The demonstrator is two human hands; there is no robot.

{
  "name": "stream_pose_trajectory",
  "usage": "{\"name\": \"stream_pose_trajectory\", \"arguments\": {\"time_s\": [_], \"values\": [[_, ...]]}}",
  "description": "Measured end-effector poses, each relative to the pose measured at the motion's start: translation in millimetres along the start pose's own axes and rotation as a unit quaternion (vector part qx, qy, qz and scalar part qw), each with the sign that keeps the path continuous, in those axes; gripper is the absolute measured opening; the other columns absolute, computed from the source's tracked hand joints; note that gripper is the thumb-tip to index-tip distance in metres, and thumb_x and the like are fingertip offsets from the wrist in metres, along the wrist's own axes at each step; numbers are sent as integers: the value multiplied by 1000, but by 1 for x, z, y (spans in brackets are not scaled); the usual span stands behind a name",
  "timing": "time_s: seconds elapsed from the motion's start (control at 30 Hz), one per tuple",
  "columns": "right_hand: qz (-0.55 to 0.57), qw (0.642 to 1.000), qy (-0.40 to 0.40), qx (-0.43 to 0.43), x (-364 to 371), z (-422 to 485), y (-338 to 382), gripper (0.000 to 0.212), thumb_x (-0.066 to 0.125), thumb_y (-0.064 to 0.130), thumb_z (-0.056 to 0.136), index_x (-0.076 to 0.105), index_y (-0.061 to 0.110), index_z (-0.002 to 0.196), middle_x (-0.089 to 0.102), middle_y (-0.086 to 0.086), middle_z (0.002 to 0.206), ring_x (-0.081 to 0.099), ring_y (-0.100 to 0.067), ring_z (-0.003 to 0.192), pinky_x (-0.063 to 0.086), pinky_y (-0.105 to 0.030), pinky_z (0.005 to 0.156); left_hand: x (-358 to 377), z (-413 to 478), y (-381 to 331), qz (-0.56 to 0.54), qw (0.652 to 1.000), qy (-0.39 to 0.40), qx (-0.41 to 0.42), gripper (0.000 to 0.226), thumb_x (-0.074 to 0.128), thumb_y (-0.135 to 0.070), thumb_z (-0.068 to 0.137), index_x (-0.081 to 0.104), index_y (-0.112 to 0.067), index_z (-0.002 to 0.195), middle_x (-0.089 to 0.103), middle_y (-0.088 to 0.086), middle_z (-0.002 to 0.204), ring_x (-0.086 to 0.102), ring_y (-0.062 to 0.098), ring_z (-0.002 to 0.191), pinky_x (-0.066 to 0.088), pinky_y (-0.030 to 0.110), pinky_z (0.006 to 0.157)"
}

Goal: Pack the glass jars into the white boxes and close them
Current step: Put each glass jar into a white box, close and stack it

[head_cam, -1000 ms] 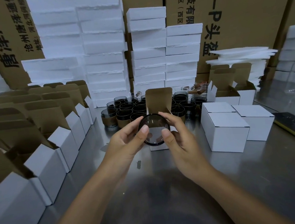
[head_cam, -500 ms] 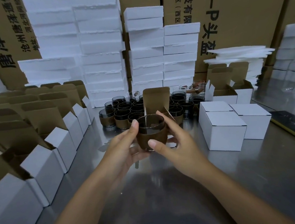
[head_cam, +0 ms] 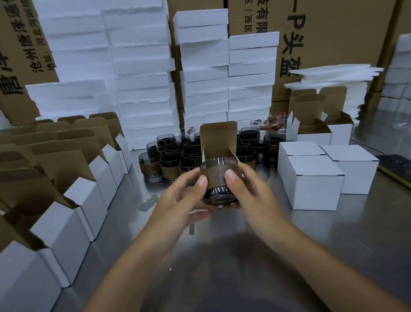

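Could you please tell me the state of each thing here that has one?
Held jar: roughly upright, not yet boxed.
Left hand: grips the jar.
Right hand: grips the jar.
Box behind jar: open, lid up.
Left boxes: open.
Right front boxes: closed.
Right rear boxes: open.
Table jars: upright, unpacked.

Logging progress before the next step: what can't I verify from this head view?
- Head view, open box: inside hidden by the jar, left hand and right hand; empty or not, cannot tell.
- Head view, closed boxes: contents hidden by shut lids.
- Head view, loose jars: some hidden behind the open box's flap, so no count.
- Head view, dark flat object: cut off by the right edge.
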State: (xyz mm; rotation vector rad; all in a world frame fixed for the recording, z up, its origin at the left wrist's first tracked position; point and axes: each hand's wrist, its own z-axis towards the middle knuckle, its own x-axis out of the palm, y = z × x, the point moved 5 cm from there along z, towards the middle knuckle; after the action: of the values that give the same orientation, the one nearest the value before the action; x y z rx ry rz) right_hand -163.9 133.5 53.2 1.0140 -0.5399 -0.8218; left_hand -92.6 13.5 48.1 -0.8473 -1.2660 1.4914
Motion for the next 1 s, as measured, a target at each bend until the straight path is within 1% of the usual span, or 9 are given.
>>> {"name": "stream_pose_trajectory", "arguments": {"time_s": [0.3,0.43,0.53,0.57,0.63,0.7,0.77,0.87,1.0], "values": [[12,999,12,37,2,-1,3,39,37,51,82,66,30,98,74,12,88,69,-2,84,51,-14,59,-1,2,0,-14,1000,-25,1,54,60,-50,70,60,-23,117,73,3,97,71,20,84,54,22,67],[23,997,11,67,3,-2,0,53,44,58,75,62,26,113,73,7,97,68,-4,90,53,-17,68,-1,1,-2,-5,999,-32,22,52,63,-45,69,60,-25,118,72,3,95,71,16,86,54,20,65],[24,995,-1,100,2,-4,-5,70,56,63,62,55,20,117,73,15,89,68,-4,89,54,-26,83,2,-1,-5,21,998,-21,52,46,64,-43,71,61,-34,116,72,-5,91,69,7,87,52,17,65],[36,993,-9,108,1,-4,-6,72,59,62,59,56,18,115,74,12,88,69,-7,88,54,-29,83,2,-1,-6,21,998,-15,59,45,63,-44,72,61,-37,116,72,-6,93,69,7,89,52,16,65],[82,988,-16,129,0,-2,-5,70,62,61,59,60,14,111,74,0,91,70,-15,84,54,-26,70,2,-1,-7,12,998,-7,66,45,60,-48,75,61,-40,119,72,-4,100,69,12,92,52,19,69],[157,976,1,153,2,-1,-3,63,59,59,65,65,15,111,72,-8,98,68,-15,80,51,-21,61,1,0,-9,-1,997,-5,71,40,59,-49,79,62,-42,118,71,2,103,69,18,90,53,22,71],[235,955,26,178,4,-1,-3,56,52,58,72,70,17,106,71,-10,101,66,-14,77,48,-23,60,-1,2,-9,-15,997,-17,71,37,61,-52,77,66,-41,112,70,4,94,68,18,83,52,24,70],[328,922,42,202,5,-1,-5,58,48,59,73,74,12,94,70,-12,91,62,-16,67,44,-25,56,-4,3,-8,-23,997,-34,71,30,58,-46,80,70,-34,104,69,2,85,67,16,78,53,26,68],[376,901,48,213,5,0,-5,60,46,60,73,77,11,86,69,-12,83,58,-18,62,41,-25,54,-5,4,-7,-31,996,-35,71,29,55,-41,83,68,-27,104,68,3,82,67,17,77,53,25,67]]}}
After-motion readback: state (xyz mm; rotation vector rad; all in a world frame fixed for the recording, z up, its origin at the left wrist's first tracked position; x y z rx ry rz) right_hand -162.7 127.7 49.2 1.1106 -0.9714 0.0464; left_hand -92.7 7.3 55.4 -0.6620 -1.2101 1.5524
